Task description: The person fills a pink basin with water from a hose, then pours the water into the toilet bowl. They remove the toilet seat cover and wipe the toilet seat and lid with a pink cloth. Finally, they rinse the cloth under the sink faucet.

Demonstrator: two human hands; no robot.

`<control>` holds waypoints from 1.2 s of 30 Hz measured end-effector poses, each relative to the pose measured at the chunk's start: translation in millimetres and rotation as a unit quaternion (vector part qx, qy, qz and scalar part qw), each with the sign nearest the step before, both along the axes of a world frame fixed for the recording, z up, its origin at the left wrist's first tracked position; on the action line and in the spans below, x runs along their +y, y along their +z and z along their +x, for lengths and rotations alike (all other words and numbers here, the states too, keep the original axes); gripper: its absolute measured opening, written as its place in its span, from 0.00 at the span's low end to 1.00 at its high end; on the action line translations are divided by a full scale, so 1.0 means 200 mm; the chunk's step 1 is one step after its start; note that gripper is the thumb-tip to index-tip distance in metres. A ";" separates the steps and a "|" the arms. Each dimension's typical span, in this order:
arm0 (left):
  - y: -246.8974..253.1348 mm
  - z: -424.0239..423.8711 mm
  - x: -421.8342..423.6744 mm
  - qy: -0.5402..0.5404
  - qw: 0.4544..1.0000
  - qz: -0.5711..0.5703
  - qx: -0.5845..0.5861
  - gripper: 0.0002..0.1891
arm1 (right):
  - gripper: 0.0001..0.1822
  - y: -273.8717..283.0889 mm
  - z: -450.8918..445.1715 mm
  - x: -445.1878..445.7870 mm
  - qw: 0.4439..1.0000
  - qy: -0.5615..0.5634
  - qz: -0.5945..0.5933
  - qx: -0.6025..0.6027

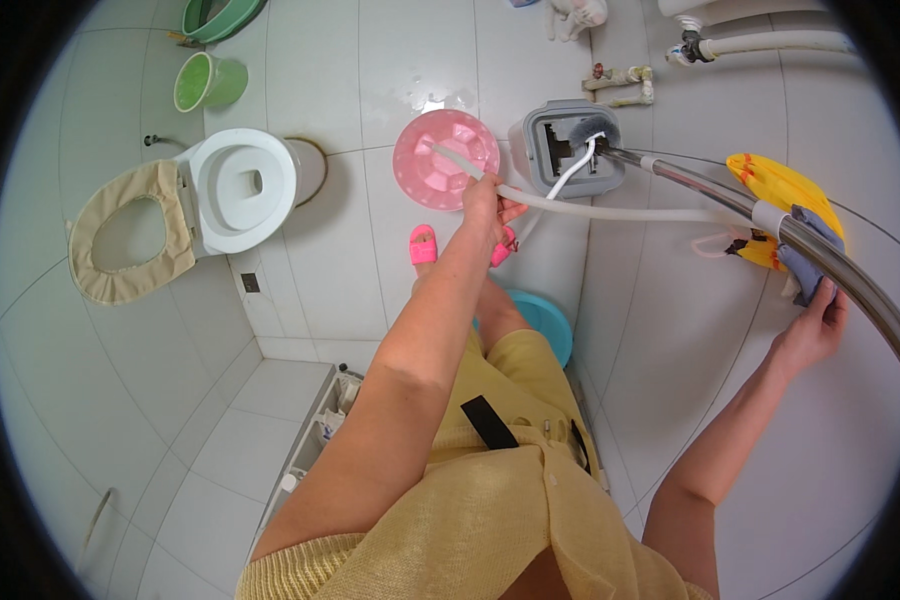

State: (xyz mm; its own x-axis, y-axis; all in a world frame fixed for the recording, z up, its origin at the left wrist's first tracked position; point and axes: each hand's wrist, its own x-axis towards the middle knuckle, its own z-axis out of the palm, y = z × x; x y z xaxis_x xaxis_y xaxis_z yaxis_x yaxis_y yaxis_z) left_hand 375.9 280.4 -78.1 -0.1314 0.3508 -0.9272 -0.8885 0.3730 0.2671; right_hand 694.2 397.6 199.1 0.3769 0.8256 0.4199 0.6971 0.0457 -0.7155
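My left hand (487, 201) grips a pale flexible hose (615, 214), whose end points into a pink plastic basin (406, 166) on the tiled floor. The hose runs right, passing behind a steel pole (712, 189) toward the wall. At the right, my right hand (814, 326) is raised to the lower edge of a grey-blue cloth (802, 262) hanging by the wall. Its fingertips are partly hidden beside the cloth and pole, so I cannot tell what they grip. Yellow gloves or bags (784, 187) hang behind the cloth.
A grey mop bucket (532, 154) stands right of the basin, with a white-handled brush (574, 169) across it. At the left is a toilet (214, 191) with its padded seat raised. A green bin (229, 81) stands behind. A blue basin (551, 322) sits beside my legs.
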 end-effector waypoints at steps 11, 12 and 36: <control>0.06 -0.01 -0.01 -0.032 0.999 0.009 0.003 0.11 | 0.18 -0.02 -0.29 -0.06 0.977 -0.007 0.065 0.201; 0.05 -0.01 -0.02 -0.031 0.999 0.010 0.002 0.11 | 0.18 -0.02 -0.30 -0.06 0.976 -0.008 0.063 0.206; -0.09 0.07 -0.16 -0.021 0.998 -0.008 -0.064 0.12 | 0.30 -0.15 -0.32 -0.04 0.998 0.017 -0.018 0.049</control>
